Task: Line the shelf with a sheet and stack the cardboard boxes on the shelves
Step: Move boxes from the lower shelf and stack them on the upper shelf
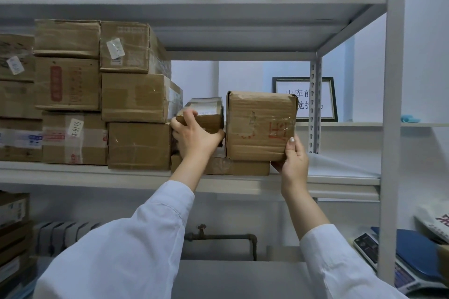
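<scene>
Middle shelf (97, 172): left end and centre already filled with stacked cardboard boxes (102, 94) up to near the shelf above, and a pale sheet (340, 165) appears to lie over the bare right end toward the corner post, so lining looks done. Left hand (194, 136) is closed around a small taped box (204, 114) set against the stack; right hand (294, 160) grips the lower right corner of a larger box (260, 126), which rests on a flat box (233, 165) at the shelf's front edge. Judged well along; remaining: seat these two and fill the right end.
</scene>
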`<act>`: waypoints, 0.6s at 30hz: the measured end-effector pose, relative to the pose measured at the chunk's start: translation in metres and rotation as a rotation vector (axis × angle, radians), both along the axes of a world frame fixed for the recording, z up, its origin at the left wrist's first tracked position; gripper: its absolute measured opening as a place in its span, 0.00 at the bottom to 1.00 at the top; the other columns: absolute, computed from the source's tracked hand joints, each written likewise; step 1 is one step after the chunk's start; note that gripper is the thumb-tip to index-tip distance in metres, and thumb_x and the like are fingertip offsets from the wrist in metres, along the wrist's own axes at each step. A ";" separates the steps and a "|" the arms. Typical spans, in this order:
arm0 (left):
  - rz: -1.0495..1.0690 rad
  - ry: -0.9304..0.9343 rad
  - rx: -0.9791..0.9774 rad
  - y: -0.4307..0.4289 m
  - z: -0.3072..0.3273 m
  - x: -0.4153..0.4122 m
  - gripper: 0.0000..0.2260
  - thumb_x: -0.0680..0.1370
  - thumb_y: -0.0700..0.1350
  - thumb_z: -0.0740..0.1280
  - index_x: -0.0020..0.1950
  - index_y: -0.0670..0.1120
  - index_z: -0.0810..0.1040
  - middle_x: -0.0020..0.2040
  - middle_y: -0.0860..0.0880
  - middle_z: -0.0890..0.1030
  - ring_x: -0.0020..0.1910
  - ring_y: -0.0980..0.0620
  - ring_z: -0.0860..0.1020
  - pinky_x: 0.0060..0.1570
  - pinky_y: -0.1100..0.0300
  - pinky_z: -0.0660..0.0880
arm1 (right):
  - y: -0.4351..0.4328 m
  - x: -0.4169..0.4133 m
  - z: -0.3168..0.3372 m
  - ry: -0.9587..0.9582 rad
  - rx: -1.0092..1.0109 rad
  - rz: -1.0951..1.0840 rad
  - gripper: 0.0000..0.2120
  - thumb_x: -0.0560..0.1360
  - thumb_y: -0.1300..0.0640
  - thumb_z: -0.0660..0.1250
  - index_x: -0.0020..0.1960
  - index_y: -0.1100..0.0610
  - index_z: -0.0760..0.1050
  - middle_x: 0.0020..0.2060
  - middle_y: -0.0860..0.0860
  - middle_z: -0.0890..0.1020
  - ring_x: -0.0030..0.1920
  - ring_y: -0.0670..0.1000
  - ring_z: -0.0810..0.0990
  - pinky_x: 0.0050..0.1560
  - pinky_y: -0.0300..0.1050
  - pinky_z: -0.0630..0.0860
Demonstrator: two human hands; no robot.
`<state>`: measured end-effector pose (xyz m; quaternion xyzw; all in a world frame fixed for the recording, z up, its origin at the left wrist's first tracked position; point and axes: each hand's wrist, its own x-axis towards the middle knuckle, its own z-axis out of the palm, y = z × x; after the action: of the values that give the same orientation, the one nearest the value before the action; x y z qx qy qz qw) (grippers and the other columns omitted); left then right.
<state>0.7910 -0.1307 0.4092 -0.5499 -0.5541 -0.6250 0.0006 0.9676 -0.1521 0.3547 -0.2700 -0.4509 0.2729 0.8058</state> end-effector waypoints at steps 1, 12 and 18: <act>-0.011 -0.015 0.041 -0.002 0.003 -0.001 0.30 0.66 0.54 0.72 0.62 0.50 0.61 0.67 0.41 0.58 0.62 0.39 0.64 0.55 0.50 0.69 | 0.001 0.000 0.000 0.005 -0.003 0.010 0.18 0.83 0.54 0.52 0.71 0.55 0.68 0.55 0.54 0.80 0.51 0.50 0.79 0.51 0.50 0.78; -0.107 -0.314 0.327 -0.039 0.067 -0.013 0.32 0.67 0.55 0.72 0.65 0.50 0.62 0.66 0.43 0.62 0.62 0.43 0.64 0.56 0.51 0.67 | 0.010 -0.017 0.002 -0.011 -0.015 -0.115 0.18 0.82 0.51 0.53 0.68 0.53 0.72 0.62 0.54 0.79 0.63 0.54 0.76 0.66 0.60 0.71; -0.151 -0.351 0.303 -0.047 0.090 -0.006 0.31 0.68 0.57 0.71 0.65 0.51 0.61 0.64 0.44 0.62 0.61 0.44 0.63 0.59 0.49 0.66 | 0.003 -0.022 0.007 -0.119 -0.001 -0.154 0.18 0.83 0.53 0.52 0.70 0.53 0.70 0.64 0.50 0.78 0.65 0.49 0.75 0.68 0.51 0.69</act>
<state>0.7849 -0.1781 0.4990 -0.4664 -0.4030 -0.7851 -0.0598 0.9452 -0.1492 0.3616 -0.3199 -0.4756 0.1937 0.7962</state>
